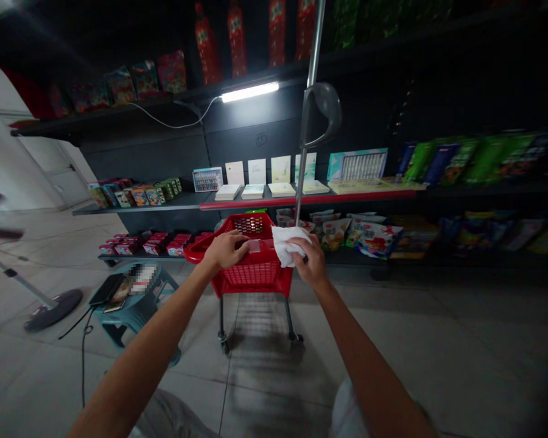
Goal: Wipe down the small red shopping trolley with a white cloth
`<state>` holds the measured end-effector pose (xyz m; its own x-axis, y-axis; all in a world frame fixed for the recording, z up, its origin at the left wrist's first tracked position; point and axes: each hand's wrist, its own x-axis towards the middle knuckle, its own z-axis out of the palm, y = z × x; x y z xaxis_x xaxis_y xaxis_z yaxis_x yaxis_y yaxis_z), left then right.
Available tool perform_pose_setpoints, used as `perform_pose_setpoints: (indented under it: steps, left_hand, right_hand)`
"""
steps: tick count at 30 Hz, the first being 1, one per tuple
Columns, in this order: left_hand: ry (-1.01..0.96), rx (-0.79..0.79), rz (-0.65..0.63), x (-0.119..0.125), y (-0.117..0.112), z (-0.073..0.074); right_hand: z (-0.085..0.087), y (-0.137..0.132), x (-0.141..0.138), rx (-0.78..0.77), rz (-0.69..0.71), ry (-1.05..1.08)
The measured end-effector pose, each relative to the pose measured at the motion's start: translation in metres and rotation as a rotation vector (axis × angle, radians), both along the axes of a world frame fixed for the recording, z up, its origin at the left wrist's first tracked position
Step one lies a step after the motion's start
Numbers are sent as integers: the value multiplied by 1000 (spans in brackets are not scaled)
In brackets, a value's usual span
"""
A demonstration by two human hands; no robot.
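A red plastic shopping cart (251, 274) on dark legs stands in front of me. My left hand (227, 249) is closed over its handle at the near edge, beside a small clear panel (254, 246). My right hand (309, 260) pinches a crumpled white cloth (285, 244) at the right end of the same handle. The cloth covers that end, so its contact with the handle is partly hidden. Just behind the cloth rises a metal pole (302, 164), carrying a grey curved holder (331, 112).
Dark shelves with a red-edged ledge (310, 199) hold booklets, boxes and snack bags (379, 237) beyond the cart. A blue-green stool (139, 307) with a dark device and papers stands left, near a fan's round base (55, 309). A cable (83, 359) trails on the floor.
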<state>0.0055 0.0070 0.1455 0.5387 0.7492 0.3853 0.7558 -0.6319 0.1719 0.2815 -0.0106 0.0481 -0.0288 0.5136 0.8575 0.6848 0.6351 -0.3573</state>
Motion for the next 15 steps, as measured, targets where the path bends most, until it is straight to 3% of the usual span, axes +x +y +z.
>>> perform_pose_setpoints:
  steps: [6, 15]
  left_hand:
    - [-97, -80, -83, -20, 11, 3]
    - [-291, -302, -92, -44, 31, 7]
  right_hand:
    - [3, -13, -8, -25, 40, -17]
    - [-3, -24, -36, -45, 23, -49]
